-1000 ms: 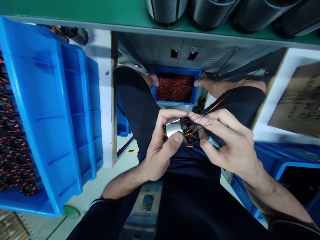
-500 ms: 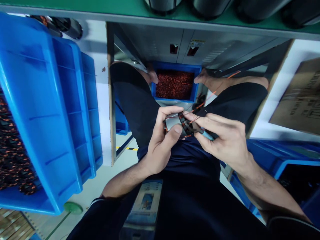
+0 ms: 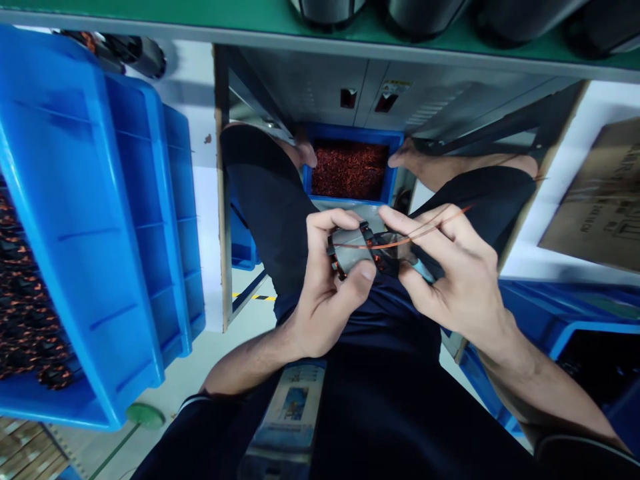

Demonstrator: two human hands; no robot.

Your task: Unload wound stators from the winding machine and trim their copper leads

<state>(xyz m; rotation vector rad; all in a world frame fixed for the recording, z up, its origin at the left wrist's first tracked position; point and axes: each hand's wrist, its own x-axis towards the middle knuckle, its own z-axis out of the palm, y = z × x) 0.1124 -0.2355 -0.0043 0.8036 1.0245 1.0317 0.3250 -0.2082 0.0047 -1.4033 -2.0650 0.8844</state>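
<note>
My left hand [image 3: 327, 283] is closed around a motor stator [image 3: 350, 245], a grey metal ring with black end pieces and copper windings. Long copper wires [image 3: 417, 235] run from it to the right, across the fingers of my right hand [image 3: 453, 273]. That hand is closed on a small cutting tool, seemingly nippers [image 3: 423, 268], with a light blue handle. The dark tip of the tool lies close to the stator's right end; whether it touches the wires I cannot tell. Fingers partly hide the tool.
Between my feet stands a blue bin [image 3: 395, 180] of copper scraps. Blue crates [image 3: 130, 267] rise at the left, one holding wound parts [image 3: 30, 300]. Dark cylinders [image 3: 420, 17] line the green bench [image 3: 200, 13]. A carton [image 3: 600, 193] lies right, above another blue crate [image 3: 565, 327].
The stator has turned in my left hand, and the wires now cross its face and my right fingers. My right index finger has lifted away from the stator.
</note>
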